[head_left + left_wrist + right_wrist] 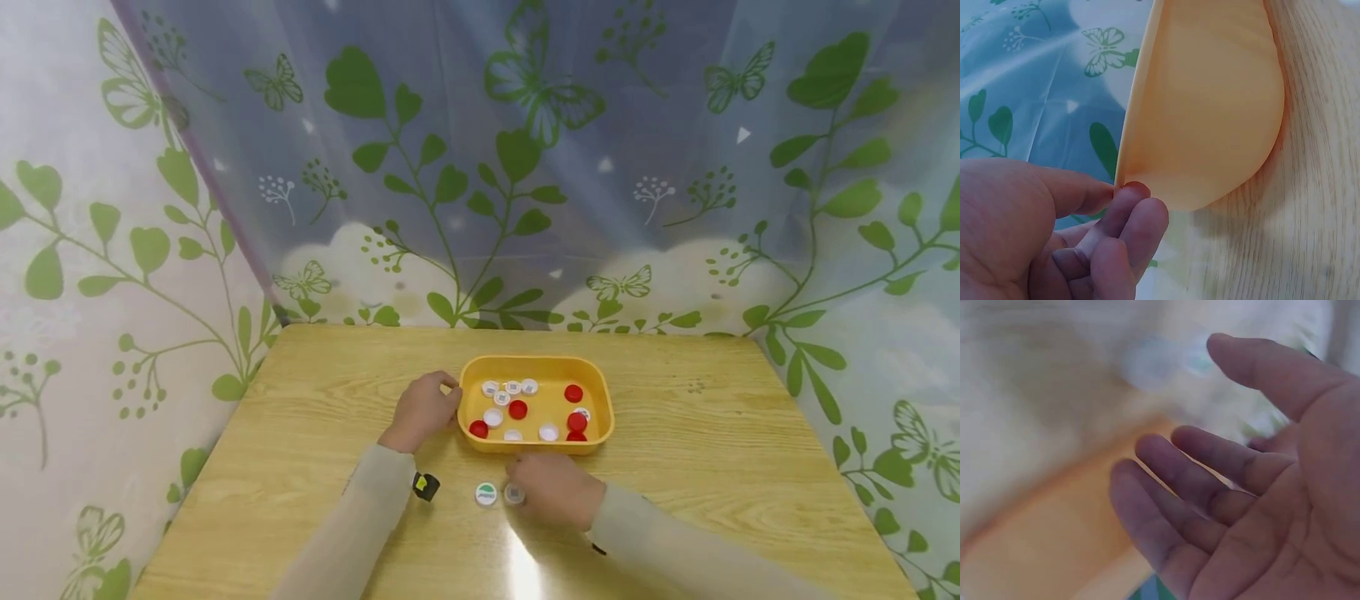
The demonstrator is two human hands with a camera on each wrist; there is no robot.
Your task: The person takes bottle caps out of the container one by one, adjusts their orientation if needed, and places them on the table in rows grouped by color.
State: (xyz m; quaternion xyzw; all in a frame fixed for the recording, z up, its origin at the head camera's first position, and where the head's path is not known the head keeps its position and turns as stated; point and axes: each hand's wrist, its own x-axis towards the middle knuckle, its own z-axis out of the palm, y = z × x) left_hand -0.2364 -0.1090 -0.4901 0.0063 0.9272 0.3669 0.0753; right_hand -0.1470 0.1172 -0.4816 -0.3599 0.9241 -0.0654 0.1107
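My left hand (424,412) is at the left end of a yellow plastic tray (536,447). In the left wrist view its thumb and fingertips pinch the tray's rim (1124,140). Inside the tray lie red bottle caps (517,409) and white bottle caps (548,432), several of each. My right hand (557,490) is just in front of the tray, fingers spread and slightly bent, with nothing held in the right wrist view. Beside its fingertips a pale bottle cap (514,494) lies on the table, next to a white cap with a green print (486,494).
The wooden table (322,467) extends on both sides of the tray. A printed curtain (450,167) with leaves and butterflies hangs behind it, and similar sheets stand at left and right. A dark band with a yellow-green mark (426,486) is on the left wrist.
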